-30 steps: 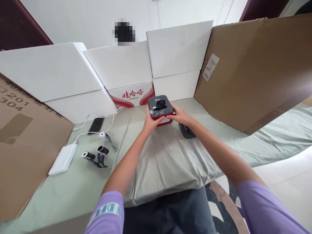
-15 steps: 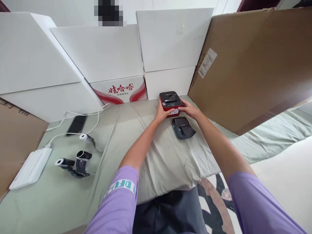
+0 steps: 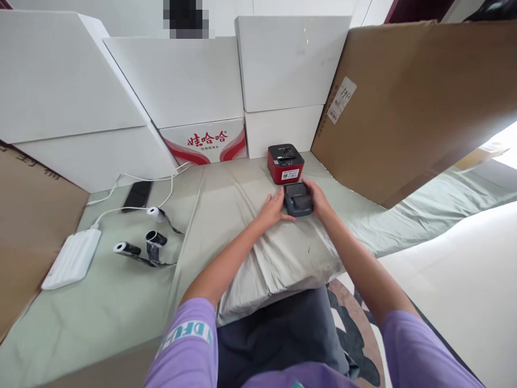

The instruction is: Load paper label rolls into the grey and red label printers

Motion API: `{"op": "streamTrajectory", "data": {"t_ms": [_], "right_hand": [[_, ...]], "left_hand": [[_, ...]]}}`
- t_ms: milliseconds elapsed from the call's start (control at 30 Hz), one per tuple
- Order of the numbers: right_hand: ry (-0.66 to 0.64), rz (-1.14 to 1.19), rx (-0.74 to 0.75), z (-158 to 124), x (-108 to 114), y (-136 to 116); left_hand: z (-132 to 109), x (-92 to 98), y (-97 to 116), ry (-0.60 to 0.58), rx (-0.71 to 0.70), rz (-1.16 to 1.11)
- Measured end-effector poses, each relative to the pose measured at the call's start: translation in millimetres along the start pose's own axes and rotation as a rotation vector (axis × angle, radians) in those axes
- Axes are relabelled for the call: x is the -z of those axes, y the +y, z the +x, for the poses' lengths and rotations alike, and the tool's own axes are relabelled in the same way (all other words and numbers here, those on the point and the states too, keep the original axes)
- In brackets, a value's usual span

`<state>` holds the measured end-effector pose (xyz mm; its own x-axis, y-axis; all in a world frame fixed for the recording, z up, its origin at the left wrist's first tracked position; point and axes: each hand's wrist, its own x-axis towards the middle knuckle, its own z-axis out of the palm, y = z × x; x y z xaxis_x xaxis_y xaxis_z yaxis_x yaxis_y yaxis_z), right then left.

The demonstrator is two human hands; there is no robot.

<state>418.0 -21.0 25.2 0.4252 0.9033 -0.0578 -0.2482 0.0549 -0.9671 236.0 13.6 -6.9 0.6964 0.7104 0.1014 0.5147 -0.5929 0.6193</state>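
A small dark grey portable printer (image 3: 299,200) lies on the cloth-covered surface between my hands. My left hand (image 3: 273,210) is closed against its left side, thumb along the near edge. Around the right side curl the fingers of my right hand (image 3: 318,199); they are partly hidden behind it. Just beyond the printer stands a red box-shaped device (image 3: 277,171) with a black top and a white label on its front. Neither hand touches that device.
White boxes (image 3: 173,81) and a big brown carton (image 3: 404,108) wall in the back and right. On the left lie a black phone (image 3: 138,195), a white power strip (image 3: 72,258) with a cable, and several small rolls with black film (image 3: 155,238).
Both hands have let go of the red device and come nearer, onto the dark printer. The printer has turned slightly and sits closer to the red device. The view has shifted a little.
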Motion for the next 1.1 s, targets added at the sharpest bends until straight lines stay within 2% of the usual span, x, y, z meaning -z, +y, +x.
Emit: {"op": "streamTrajectory", "data": {"t_ms": [67,167,267,333,400,467,600,700,900,1100], "right_hand": [[-0.069,0.009,0.012,-9.5,-29.8,-5.4],[-0.123,0.02,0.004,-27.7,-83.4,-1.0],[-0.228,0.035,-0.034,-49.2,-137.6,20.0],[-0.304,0.026,-0.035,-61.2,-166.4,38.0],[-0.338,0.0,-0.02,-68.6,-184.8,54.9],[-0.353,-0.041,-0.014,-72.2,-191.9,68.1],[-0.349,-0.116,0.009,-76.6,-185.9,80.8],[-0.323,-0.142,0.039,-81.6,-181.2,81.8],[-0.337,-0.175,0.034,-86.0,-181.5,81.2],[-0.323,-0.154,0.033,-85.7,-180.4,82.3]], "left_hand": [[-19.3,16.4,-10.0,0.054,0.008,0.004],[-67.9,50.2,-38.1,0.171,0.016,0.046],[-125.5,78.4,-68.6,0.209,0.108,0.134],[-157.7,88.4,-84.4,0.221,0.167,0.174],[-179.3,92.0,-95.2,0.226,0.207,0.189],[-190.1,92.3,-101.2,0.218,0.236,0.191],[-193.1,92.0,-101.6,0.182,0.255,0.206],[-193.4,89.9,-94.1,0.175,0.252,0.243],[-192.5,83.4,-74.1,0.229,0.332,0.417],[-185.0,97.2,-74.4,0.152,0.285,0.491]]}}
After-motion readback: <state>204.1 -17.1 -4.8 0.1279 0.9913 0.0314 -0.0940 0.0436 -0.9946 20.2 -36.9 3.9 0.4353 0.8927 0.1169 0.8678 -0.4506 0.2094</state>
